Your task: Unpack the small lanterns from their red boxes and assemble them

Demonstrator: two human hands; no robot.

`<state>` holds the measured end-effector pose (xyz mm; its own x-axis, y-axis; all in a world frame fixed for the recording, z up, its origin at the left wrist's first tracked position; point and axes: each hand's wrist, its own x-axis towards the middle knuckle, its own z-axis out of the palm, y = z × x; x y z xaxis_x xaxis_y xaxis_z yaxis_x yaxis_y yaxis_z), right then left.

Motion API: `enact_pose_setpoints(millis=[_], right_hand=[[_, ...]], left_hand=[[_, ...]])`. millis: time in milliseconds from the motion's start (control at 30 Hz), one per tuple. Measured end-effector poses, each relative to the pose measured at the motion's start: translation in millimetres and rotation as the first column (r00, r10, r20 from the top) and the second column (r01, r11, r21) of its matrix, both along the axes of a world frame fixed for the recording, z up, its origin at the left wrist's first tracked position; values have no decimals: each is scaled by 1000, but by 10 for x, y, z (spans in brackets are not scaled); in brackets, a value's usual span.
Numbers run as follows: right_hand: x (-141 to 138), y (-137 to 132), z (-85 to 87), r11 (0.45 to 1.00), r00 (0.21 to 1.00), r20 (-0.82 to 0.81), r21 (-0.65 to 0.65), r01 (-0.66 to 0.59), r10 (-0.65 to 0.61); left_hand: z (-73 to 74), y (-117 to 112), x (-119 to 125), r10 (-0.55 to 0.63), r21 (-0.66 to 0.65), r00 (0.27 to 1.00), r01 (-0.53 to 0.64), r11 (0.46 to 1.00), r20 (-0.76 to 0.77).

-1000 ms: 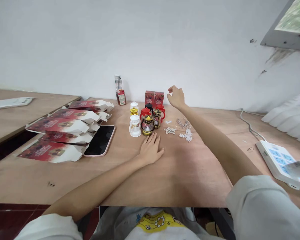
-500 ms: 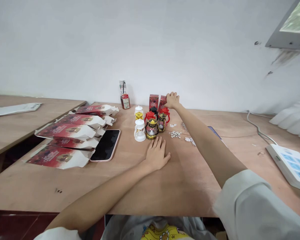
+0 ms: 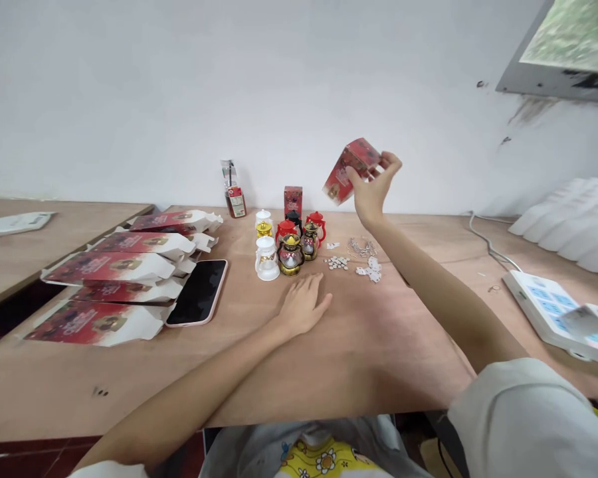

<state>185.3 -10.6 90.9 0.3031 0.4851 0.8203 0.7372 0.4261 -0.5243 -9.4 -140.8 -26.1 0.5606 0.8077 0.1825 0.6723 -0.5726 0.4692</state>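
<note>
My right hand grips a red printed box and holds it tilted in the air, in front of the wall. Palm down on the table, my left hand lies flat with its fingers stretched out. Just beyond its fingertips stand small lanterns: a white lantern, a bronze and gold lantern, a red lantern and several more. Another red box stands upright behind them. Right of the lanterns lie small round silver pieces, white tags and a heap of thin rings or chains.
Flat red and white cartons overlap along the left, with a phone beside them. A bottle stands near the wall. To the right are a white power strip, its cable and stacked white items. A gap separates the left table.
My right hand has lifted one red box from behind the lanterns, up and to the right. My left hand stays flat on the table. The view has turned slightly right.
</note>
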Motion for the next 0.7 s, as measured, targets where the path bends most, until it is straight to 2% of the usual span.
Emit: enact_pose_setpoints(millis=[67,100,167,267,333,367,467,533,600,633,700], right_hand=[[-49,-464,-119,980,969,-150,-2,-199,196],[-103,-697,-208,956,934,-221,-21,-293,282],[-240,-1106,-409,877,840,-334,-74,-475,427],[-414,-1482,-679,740,698,-440,-104,-664,564],[-454,-1571,-816,685,652,-461,-120,-719,602],[-451,-1580,-877,676,648,-468,-135,-724,601],[-395,-1540,-1053,662,635,-565,-196,-724,527],[-368,-1505,-1156,594,550,-684,-208,-777,479],[-369,-1488,-1221,523,432,-774,-155,-838,463],[-376,-1487,-1236,501,376,-804,-115,-858,461],[-386,-1493,-1235,492,283,-853,-36,-870,438]], left_hand=[[80,50,-46,20,-85,976,-1,996,218],[123,77,-76,21,-121,942,21,992,336],[194,124,-143,-17,-155,855,114,981,519],[222,146,-235,-67,-164,801,203,965,595],[192,131,-266,-31,-200,786,194,960,617],[174,119,-270,12,-229,761,180,957,649],[145,74,-245,214,-339,633,83,937,744],[148,43,-212,314,-407,563,44,912,765],[152,19,-182,340,-447,536,80,891,772],[148,12,-173,334,-459,536,115,881,775],[131,8,-169,310,-477,555,182,860,772]])
